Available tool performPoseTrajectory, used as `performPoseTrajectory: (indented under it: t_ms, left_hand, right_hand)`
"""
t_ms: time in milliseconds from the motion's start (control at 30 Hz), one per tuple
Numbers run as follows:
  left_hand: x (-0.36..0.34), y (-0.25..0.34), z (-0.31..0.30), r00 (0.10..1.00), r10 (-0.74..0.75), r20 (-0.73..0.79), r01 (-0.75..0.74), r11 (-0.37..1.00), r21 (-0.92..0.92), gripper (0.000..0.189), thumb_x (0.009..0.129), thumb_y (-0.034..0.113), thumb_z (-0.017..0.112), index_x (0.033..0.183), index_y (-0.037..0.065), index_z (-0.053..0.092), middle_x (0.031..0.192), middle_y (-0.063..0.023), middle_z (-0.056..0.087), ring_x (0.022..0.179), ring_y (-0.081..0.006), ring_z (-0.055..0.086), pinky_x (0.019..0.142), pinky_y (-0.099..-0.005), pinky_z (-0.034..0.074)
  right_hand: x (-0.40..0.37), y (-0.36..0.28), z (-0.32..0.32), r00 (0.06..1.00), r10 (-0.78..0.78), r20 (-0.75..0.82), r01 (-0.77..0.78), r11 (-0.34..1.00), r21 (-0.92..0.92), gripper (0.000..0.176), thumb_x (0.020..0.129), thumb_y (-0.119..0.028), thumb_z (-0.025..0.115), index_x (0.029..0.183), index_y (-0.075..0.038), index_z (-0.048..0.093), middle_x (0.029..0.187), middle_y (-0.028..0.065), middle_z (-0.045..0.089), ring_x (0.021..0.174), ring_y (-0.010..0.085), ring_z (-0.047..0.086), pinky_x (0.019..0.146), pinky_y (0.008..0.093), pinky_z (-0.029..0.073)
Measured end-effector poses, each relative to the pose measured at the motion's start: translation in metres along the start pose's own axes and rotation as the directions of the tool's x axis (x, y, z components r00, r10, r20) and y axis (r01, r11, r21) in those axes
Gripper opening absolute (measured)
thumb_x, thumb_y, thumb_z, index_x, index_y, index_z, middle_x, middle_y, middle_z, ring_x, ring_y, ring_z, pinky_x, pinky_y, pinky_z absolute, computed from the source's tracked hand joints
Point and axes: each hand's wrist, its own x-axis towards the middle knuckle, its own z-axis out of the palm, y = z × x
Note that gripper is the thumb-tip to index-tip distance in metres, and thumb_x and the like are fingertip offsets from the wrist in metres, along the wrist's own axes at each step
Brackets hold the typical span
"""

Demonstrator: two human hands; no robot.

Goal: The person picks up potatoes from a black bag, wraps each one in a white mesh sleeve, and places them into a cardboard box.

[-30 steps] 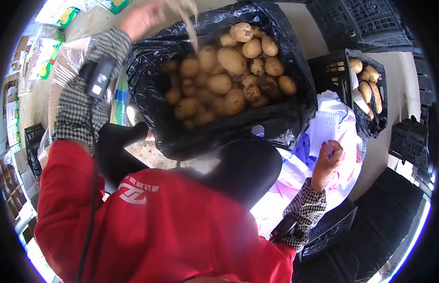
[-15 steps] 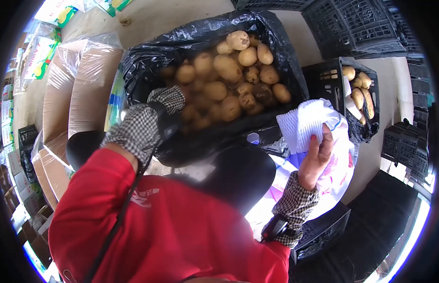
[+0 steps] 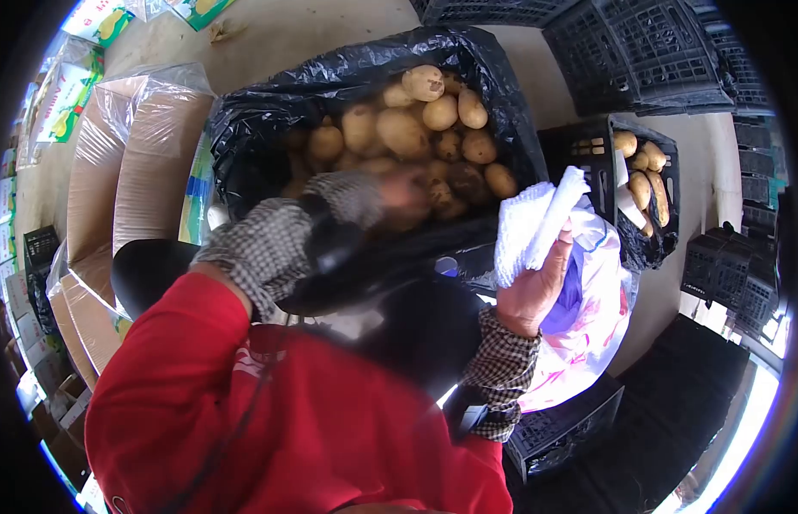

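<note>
In the head view, potatoes (image 3: 401,134) fill a crate lined with a black plastic bag (image 3: 348,73). My left hand (image 3: 399,195), smeared by motion, reaches over the near potatoes; its fingers are too blurred to show whether they grip one. A checked sleeve and a dark strap cover that wrist. To the right, my right hand (image 3: 534,287) is closed on a white foam net sleeve (image 3: 521,233), held upright above a pink and white plastic bag (image 3: 588,330).
A smaller black crate (image 3: 600,163) on the right holds several more potatoes (image 3: 648,158). Black crates (image 3: 635,56) are stacked at the back right. Open cardboard cartons (image 3: 150,163) with clear plastic stand at left. Another black crate (image 3: 562,420) sits near my right elbow.
My left hand has moved right, from the crate's left side to over the potatoes. My right hand has turned and shifted slightly left, with the foam net sleeve more upright.
</note>
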Motion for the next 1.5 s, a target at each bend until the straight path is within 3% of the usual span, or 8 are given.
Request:
performPoseTrajectory:
  t_ms: [267, 800, 900, 967, 1067, 1100, 1233, 1500]
  left_hand:
    - [0.019, 0.029, 0.046, 0.986, 0.117, -0.117, -0.075, 0.946, 0.317, 0.047, 0.08, 0.026, 0.055, 0.121, 0.009, 0.04, 0.112, -0.0101, 0.051, 0.098, -0.0171, 0.053, 0.073, -0.0318, 0.05]
    - [-0.336, 0.014, -0.117, 0.922, -0.082, -0.377, -0.377, 0.02, -0.926, 0.048, 0.08, 0.043, 0.052, 0.112, 0.007, 0.048, 0.1, -0.008, 0.059, 0.089, -0.0205, 0.057, 0.074, -0.0316, 0.045]
    - [-0.446, -0.047, -0.128, 0.236, 0.09, -0.968, -0.362, 0.932, -0.002, 0.043, 0.079, 0.027, 0.057, 0.115, 0.008, 0.043, 0.104, -0.0071, 0.055, 0.091, -0.0195, 0.055, 0.082, -0.0319, 0.044]
    - [-0.515, -0.082, -0.14, 0.226, 0.047, -0.973, -0.818, 0.552, -0.163, 0.047, 0.072, 0.017, 0.064, 0.113, 0.009, 0.043, 0.101, -0.0058, 0.055, 0.093, -0.0173, 0.054, 0.08, -0.0322, 0.045]
    - [-0.637, -0.166, -0.17, -0.383, 0.569, -0.728, 0.358, 0.818, 0.451, 0.043, 0.081, 0.033, 0.056, 0.111, 0.004, 0.045, 0.09, -0.01, 0.057, 0.084, -0.0199, 0.057, 0.075, -0.0332, 0.048]
    - [-0.674, -0.173, -0.185, -0.65, -0.063, -0.757, -0.359, 0.904, 0.232, 0.044, 0.082, 0.034, 0.054, 0.111, 0.003, 0.045, 0.09, -0.0111, 0.057, 0.082, -0.0216, 0.058, 0.076, -0.0334, 0.048]
    - [-0.677, -0.152, -0.217, -0.103, -0.664, -0.741, -0.949, 0.29, -0.127, 0.044, 0.085, 0.034, 0.048, 0.115, 0.003, 0.042, 0.101, -0.0148, 0.055, 0.086, -0.0252, 0.058, 0.081, -0.0344, 0.047]
    - [-0.299, 0.015, -0.149, 0.86, -0.025, -0.509, -0.123, 0.959, -0.255, 0.03, 0.084, 0.027, 0.053, 0.107, 0.008, 0.053, 0.084, -0.0065, 0.059, 0.069, -0.0163, 0.058, 0.06, -0.0316, 0.048]
  right_hand:
    - [0.006, 0.008, 0.016, 0.993, 0.082, 0.089, -0.086, 0.996, 0.035, 0.028, 0.086, -0.007, 0.043, 0.114, -0.004, 0.046, 0.111, 0.0085, 0.052, 0.102, 0.0191, 0.051, 0.087, 0.0334, 0.042]
    - [-0.021, 0.057, 0.08, 0.749, 0.291, 0.596, -0.359, 0.933, -0.004, 0.034, 0.091, -0.025, 0.038, 0.12, -0.008, 0.043, 0.12, 0.0056, 0.048, 0.11, 0.0188, 0.046, 0.096, 0.0311, 0.033]
    - [-0.003, 0.084, 0.079, 0.761, 0.277, 0.587, -0.161, 0.957, -0.243, 0.032, 0.089, -0.018, 0.04, 0.119, -0.007, 0.044, 0.115, 0.0061, 0.05, 0.106, 0.0183, 0.047, 0.093, 0.0299, 0.035]
    - [0.016, 0.098, 0.071, 0.745, 0.145, 0.651, 0.18, 0.897, -0.405, 0.036, 0.085, -0.01, 0.042, 0.121, -0.005, 0.04, 0.114, 0.0089, 0.049, 0.103, 0.0185, 0.048, 0.086, 0.0291, 0.039]
    - [-0.024, 0.087, 0.103, 0.586, -0.029, 0.81, 0.798, 0.196, -0.57, 0.044, 0.078, -0.005, 0.049, 0.121, -0.001, 0.039, 0.114, 0.0137, 0.048, 0.106, 0.0229, 0.046, 0.091, 0.0301, 0.035]
    - [-0.041, 0.078, 0.116, 0.501, -0.022, 0.865, 0.852, -0.162, -0.497, 0.046, 0.076, -0.003, 0.051, 0.119, 0.001, 0.039, 0.115, 0.0154, 0.047, 0.109, 0.0252, 0.045, 0.095, 0.0307, 0.032]
    - [-0.025, 0.063, 0.106, 0.603, -0.023, 0.798, 0.798, -0.002, -0.603, 0.048, 0.076, -0.008, 0.055, 0.12, 0.003, 0.038, 0.115, 0.0176, 0.047, 0.108, 0.0276, 0.046, 0.092, 0.0322, 0.035]
    - [0.013, 0.055, 0.061, 0.829, 0.147, 0.54, -0.147, 0.988, -0.042, 0.028, 0.086, -0.015, 0.047, 0.111, -0.001, 0.048, 0.108, 0.01, 0.054, 0.1, 0.0212, 0.052, 0.087, 0.0314, 0.041]
